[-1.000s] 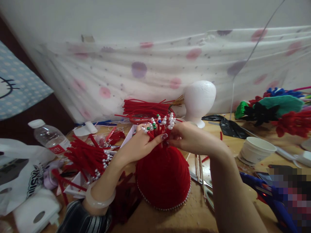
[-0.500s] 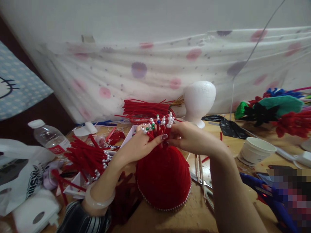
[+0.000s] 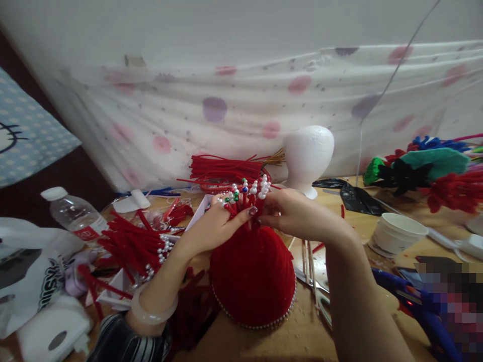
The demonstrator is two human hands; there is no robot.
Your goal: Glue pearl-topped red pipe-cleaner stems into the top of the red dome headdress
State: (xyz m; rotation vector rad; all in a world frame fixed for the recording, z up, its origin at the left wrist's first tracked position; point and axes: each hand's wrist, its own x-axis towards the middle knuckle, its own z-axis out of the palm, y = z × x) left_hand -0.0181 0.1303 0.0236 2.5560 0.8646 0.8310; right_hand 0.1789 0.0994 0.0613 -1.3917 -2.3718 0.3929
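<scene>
A red fuzzy dome (image 3: 252, 279), edged with a string of pearl beads (image 3: 260, 326), stands on the table in front of me. From its top rises a cluster of red fuzzy stems (image 3: 247, 207) tipped with white, green and blue beads (image 3: 253, 191). My left hand (image 3: 222, 221) closes on the stems from the left, its thumb lying across them. On the other side my right hand (image 3: 287, 211) grips the stems near their base, its fingers curled and partly hidden behind them.
A white foam head (image 3: 309, 158) stands behind, beside a bundle of red pipe cleaners (image 3: 226, 167). Left are more red stems (image 3: 130, 244) and a plastic bottle (image 3: 75, 216). Scissors (image 3: 322, 301), a paper cup (image 3: 398, 234) and a blue glue gun (image 3: 415, 301) lie right.
Both hands keep nearly the same hold on the stems. The whole view has shifted very slightly; nothing else has visibly moved.
</scene>
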